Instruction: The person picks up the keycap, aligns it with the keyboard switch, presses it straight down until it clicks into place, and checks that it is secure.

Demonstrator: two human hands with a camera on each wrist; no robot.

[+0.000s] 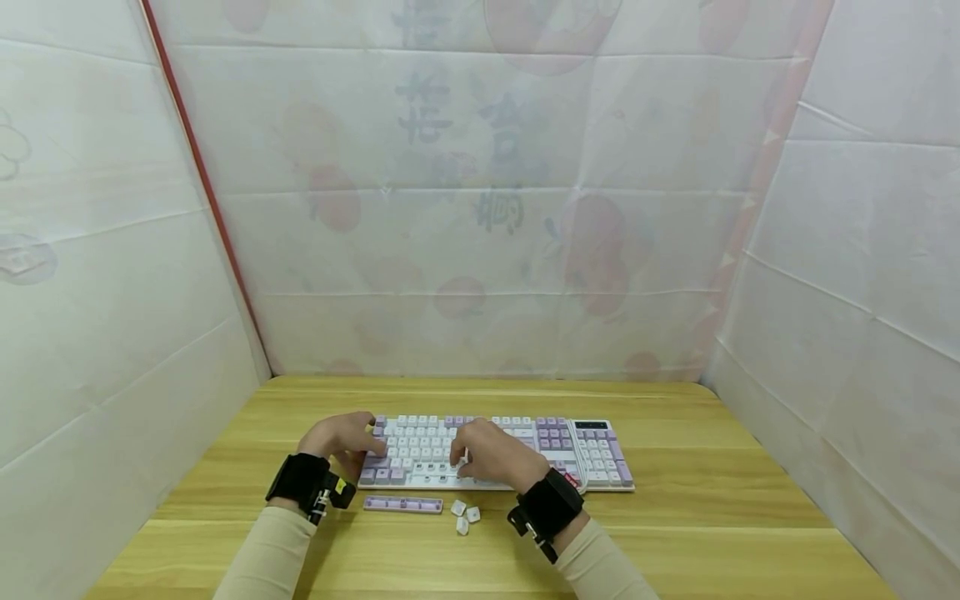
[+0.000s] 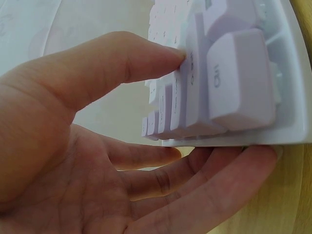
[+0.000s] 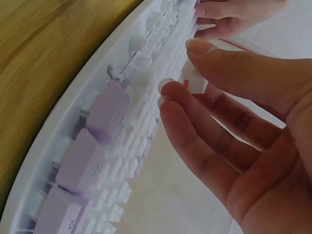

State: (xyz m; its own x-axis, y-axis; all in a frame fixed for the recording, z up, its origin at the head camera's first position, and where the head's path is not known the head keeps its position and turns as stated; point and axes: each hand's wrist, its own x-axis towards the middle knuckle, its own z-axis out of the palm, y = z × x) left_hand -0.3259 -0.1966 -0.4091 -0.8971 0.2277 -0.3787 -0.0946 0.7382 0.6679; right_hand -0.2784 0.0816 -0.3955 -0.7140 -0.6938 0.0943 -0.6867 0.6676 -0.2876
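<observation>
A white and lilac keyboard (image 1: 600, 463) lies on the table, with a patch of keyless switches (image 1: 432, 473) along its lower middle. My left hand (image 1: 343, 437) holds the keyboard's left end, the thumb on top of the lilac keys and the fingers against the side edge. Over the middle of the board is my right hand (image 1: 497, 454). Between its thumb and fingertips it pinches a white keycap (image 3: 196, 78), just above the key rows. In the right wrist view a metal stabilizer wire (image 3: 128, 62) shows beside the lilac bottom-row keys (image 3: 108, 112).
In front of the keyboard a long lilac spacebar (image 1: 402, 504) lies upturned on the wooden table (image 1: 405, 558). Several loose white keycaps (image 1: 462, 526) lie to its right. A white cable (image 1: 578, 454) crosses the keyboard's right part. Pale cloth walls (image 1: 480, 333) stand behind and at both sides.
</observation>
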